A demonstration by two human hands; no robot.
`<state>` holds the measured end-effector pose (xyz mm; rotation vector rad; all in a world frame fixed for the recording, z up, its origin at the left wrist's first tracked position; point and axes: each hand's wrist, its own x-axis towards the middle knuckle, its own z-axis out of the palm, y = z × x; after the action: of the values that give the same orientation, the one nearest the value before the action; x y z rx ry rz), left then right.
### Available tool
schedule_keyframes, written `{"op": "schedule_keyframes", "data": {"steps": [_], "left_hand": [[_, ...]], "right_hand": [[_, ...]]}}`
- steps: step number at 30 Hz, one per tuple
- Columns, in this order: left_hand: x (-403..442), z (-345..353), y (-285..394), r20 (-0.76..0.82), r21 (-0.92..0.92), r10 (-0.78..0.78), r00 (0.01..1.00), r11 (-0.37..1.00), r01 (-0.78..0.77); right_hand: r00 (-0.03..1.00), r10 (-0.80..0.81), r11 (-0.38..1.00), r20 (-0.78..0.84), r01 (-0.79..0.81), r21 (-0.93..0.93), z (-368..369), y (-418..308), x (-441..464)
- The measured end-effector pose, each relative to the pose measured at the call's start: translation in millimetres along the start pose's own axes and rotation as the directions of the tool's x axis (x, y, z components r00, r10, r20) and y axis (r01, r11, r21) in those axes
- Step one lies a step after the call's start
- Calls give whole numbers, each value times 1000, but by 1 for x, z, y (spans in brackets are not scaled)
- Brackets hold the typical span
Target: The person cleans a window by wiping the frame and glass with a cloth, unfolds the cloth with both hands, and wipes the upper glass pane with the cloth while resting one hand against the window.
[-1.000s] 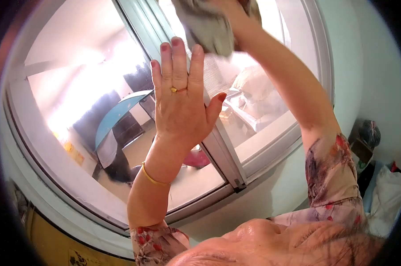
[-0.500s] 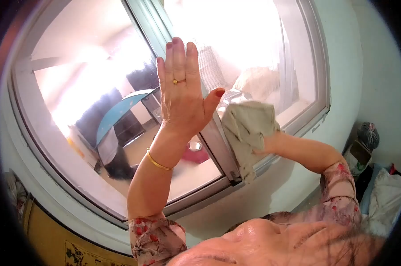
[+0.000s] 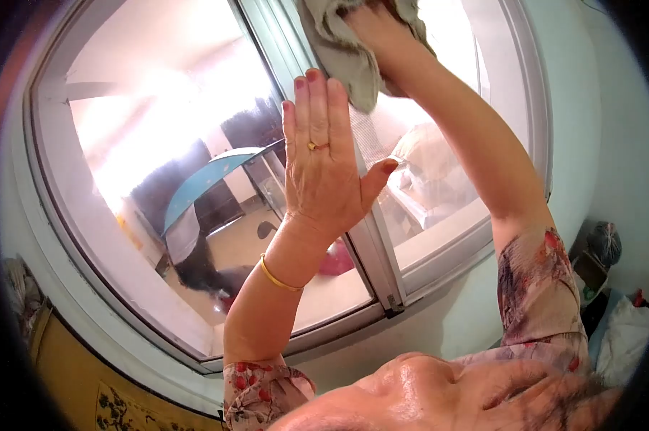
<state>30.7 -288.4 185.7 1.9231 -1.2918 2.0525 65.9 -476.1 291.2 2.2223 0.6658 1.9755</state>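
My left hand (image 3: 323, 161) lies flat against the window frame's middle upright, fingers stretched upward and thumb out to the side. A ring and a gold bangle (image 3: 278, 274) are on this hand and wrist. High at the top of the view, my right hand (image 3: 382, 32) has hold of a grey-green cloth (image 3: 357, 68), which is bunched over the upper part of the right window pane (image 3: 428, 169). Part of the cloth hangs down below the hand, close to my left fingertips. Folds of cloth cover most of my right fingers.
The sliding window's white frame (image 3: 454, 253) surrounds both panes. Behind the left pane a blue umbrella-like canopy (image 3: 208, 179) and dark shapes show. Bags and cloth items (image 3: 626, 337) are piled at the lower right. A yellow-brown panel (image 3: 73, 366) stands at the lower left.
My right hand has swept the cloth from the lower part of the right pane up to its top. My left hand stays flat; the whole view has shifted slightly.
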Motion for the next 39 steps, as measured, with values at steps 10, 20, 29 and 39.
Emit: {"op": "schedule_keyframes", "data": {"steps": [10,20,29,39], "left_hand": [[0,1,-2,-5,38,42,999,998,-41],[-2,-3,-2,-18,-39,11,1000,999,-12],[-6,-1,3,-9,18,-57,998,998,57],[-10,6,1,-77,-40,-41,996,998,38]], "right_hand": [[852,-48,904,521,-185,386,-36,-90,-188],[889,4,951,458,-145,273,-6,-47,-145],[991,118,993,59,-119,7,11,2,18],[903,-130,899,410,-67,433,19,-63,-203]]}}
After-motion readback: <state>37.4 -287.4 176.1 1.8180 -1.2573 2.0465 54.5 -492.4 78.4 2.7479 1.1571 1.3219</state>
